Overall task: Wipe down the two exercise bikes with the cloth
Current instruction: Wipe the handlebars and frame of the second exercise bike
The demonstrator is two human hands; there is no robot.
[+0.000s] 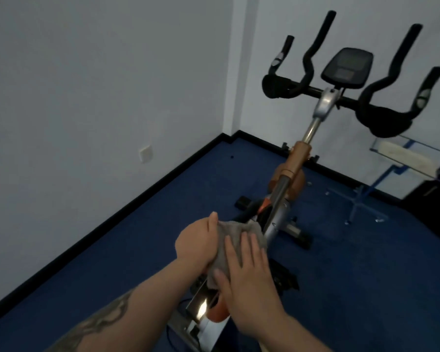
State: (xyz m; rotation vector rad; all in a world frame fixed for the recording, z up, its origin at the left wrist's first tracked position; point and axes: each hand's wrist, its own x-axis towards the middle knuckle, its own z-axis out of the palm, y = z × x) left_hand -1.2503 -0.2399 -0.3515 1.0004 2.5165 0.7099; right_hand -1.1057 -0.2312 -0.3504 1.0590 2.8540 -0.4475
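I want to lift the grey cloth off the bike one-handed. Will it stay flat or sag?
Likely sag: the cloth drapes and bunches over the bike under the left hand and right hand. It looks thin, so probably light. Its matte weave suggests little slipping.

The exercise bike (294,171) runs up the middle from near to far, its slanted post and frame splitting the room into two sides. To the left, blue floor (142,224) lies open out to the wall (87,85) and its dark skirting, with a socket plate (145,153) low on that wall. Far and high, the black handlebars (381,115) spread wide with upturned horns, and the console (347,68) sits between them, crowding any reach over the top. To the right, a clear stand (401,161) with blue legs stands near the bike, narrowing that side; nearer than it the floor is open. Both hands and the cloth (239,240) cover the frame at near centre.
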